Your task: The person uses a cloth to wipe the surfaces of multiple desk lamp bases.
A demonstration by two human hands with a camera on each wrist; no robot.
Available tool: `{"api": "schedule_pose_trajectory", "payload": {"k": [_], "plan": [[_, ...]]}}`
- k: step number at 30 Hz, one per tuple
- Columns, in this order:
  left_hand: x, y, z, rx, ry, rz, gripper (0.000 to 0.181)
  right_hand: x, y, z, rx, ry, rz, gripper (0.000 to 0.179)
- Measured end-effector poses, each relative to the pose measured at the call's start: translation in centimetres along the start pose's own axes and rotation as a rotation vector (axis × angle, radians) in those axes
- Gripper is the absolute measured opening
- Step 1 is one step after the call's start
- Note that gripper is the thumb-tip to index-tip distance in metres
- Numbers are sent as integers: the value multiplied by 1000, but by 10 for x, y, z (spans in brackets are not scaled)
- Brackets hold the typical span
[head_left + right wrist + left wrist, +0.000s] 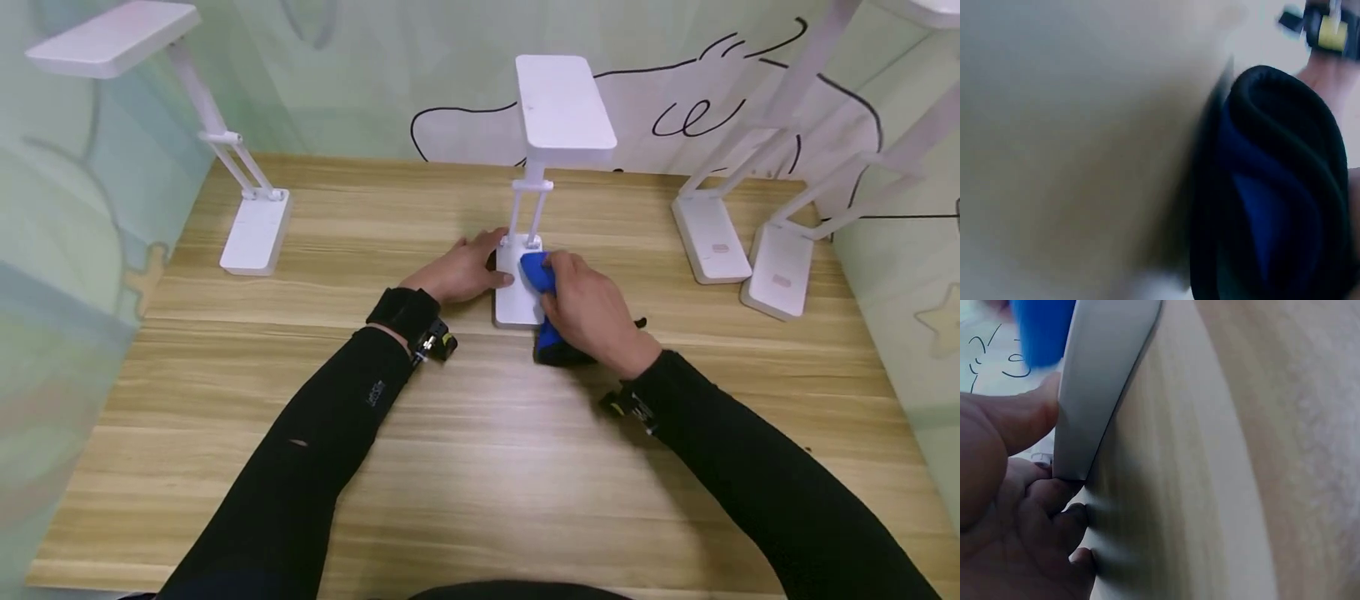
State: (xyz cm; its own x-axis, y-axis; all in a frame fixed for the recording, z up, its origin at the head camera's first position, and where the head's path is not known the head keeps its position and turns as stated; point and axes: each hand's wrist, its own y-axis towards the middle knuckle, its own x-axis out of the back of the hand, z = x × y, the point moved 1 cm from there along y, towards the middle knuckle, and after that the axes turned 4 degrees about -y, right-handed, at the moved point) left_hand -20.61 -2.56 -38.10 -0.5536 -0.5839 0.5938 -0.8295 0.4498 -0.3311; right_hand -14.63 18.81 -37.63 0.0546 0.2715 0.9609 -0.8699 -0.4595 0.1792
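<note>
A white folding desk lamp (566, 108) stands upright in the middle of the table. My left hand (465, 271) grips its base (517, 310) from the left, the thumb on the top face and the fingers at the back edge. In the left wrist view the base's side (1094, 381) shows beside that thumb (1032, 412). Bunched in my right hand (592, 308) is a blue cloth (538, 273) with black edging, which touches the right part of the base top. The right wrist view shows the cloth's folded, dark-edged end (1272, 206), hanging below the hand.
A similar white lamp (255, 233) stands at the back left of the wooden table (465, 492). Two more, a lamp (712, 237) and its neighbour (780, 271), stand close together at the back right. Printed wall panels (360, 92) border the table.
</note>
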Motion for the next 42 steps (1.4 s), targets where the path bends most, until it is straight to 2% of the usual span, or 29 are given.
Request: {"api": "schedule_pose_trajectory", "payload": {"k": [3,5,10,15,19,22,25,29,33,35,39,42], "plan": [[-1,0,-1,-10,9,17,81,0,17,-7,-10,-16,-8,37],[-2,0,-2,-16,12,16,80,1,17,-6,8,-43,-12,38],[0,0,-3,-16,42,-15,79,5,-14,11,168,-137,-28,46],[2,0,-3,0,52,-3,80,8,-45,11,330,-105,23,52],[2,0,-4,10,46,8,81,11,-53,0,445,-82,81,50],[3,1,-4,4,39,14,81,11,-50,-1,511,-132,74,45],[5,0,-3,12,29,15,81,9,-37,10,523,-193,32,36],[5,-1,0,25,24,12,81,2,-17,27,458,-244,-25,25],[5,0,2,17,22,13,81,-2,-10,30,418,-231,-44,20],[5,0,3,14,21,13,82,0,-14,25,434,-213,-32,22],[6,1,3,23,16,16,83,6,-26,9,526,-200,0,34],[4,2,3,32,7,19,83,8,-33,4,583,-186,-13,36]]}}
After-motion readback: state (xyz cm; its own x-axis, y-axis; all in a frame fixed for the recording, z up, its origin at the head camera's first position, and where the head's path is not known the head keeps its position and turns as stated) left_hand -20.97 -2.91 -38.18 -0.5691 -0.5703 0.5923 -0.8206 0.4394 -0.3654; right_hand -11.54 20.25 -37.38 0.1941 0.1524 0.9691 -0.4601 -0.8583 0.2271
